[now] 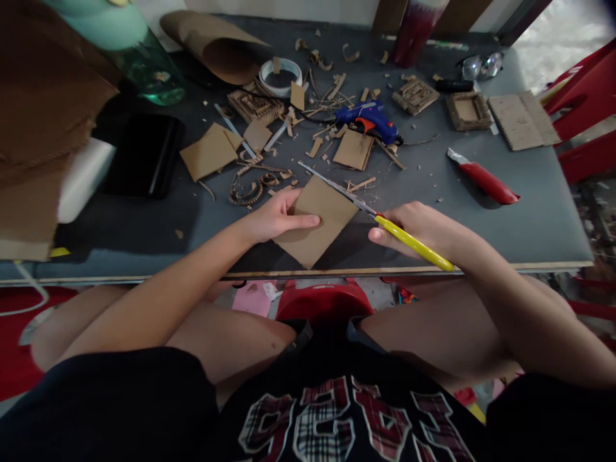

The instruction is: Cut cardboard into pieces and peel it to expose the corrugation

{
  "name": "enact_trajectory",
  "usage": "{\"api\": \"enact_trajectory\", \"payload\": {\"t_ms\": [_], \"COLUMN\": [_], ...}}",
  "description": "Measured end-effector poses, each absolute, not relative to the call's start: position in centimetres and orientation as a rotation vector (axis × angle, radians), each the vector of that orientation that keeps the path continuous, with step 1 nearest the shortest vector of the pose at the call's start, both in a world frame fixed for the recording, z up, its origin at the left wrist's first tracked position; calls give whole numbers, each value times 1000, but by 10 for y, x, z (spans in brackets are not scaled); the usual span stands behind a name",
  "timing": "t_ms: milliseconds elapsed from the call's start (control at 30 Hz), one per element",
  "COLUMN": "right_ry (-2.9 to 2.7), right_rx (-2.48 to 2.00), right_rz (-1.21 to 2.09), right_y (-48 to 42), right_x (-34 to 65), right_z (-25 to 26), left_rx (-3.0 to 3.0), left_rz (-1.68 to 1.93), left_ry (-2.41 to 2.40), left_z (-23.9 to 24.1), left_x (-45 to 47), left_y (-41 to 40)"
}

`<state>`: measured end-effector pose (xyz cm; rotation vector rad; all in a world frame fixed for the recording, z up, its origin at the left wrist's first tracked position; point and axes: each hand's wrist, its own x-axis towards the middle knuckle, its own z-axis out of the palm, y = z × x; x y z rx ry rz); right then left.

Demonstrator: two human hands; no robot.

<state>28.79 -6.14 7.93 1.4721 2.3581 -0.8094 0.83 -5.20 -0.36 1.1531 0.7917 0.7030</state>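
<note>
A tan square of cardboard point(323, 215) is pinched at its left side by my left hand point(279, 217), thumb on top. Its near corner points toward the table's front edge. My right hand point(409, 224) grips a pair of scissors point(414, 242) with yellow handles. The blades run along the upper right edge of the cardboard, tips pointing away to the left. Whether the blades are parted is hard to make out. Beyond the cardboard lie curled cardboard strips point(260, 183) and a small stack of cut cardboard pieces point(353, 150).
A blue glue gun point(368, 119) rests among scraps beside a tape roll point(280, 76). To the right lie a red-handled cutter point(486, 179), small cardboard boxes point(469, 110) and corrugated card point(522, 120). A black case point(144, 156) and green bottle point(154, 74) stand left.
</note>
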Motion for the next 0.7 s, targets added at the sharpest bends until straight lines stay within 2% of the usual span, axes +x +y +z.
{"api": "enact_trajectory", "payload": {"t_ms": [267,367,467,600,700], "right_ry": [2296,2345,2305,2048,1888], "right_rx": [1543,1705,2006,2171,2162], "right_rz": [-657,-696,-1117,-2102,-2455], "right_y": [-54,-54,-54,-56,-58], "right_x": [282,289,299,297,283], "right_z": [71,68,62,48,42], "left_rx": [1128,1059,891,607,445], "left_rz": [708,783,993,1166,1117], "left_ry": [817,873,929,821,698], "left_z": [-4,-7,-5,16,36], "left_x": [8,9,18,41,57], "left_y": [-52,-50,-48,-55,-68]}}
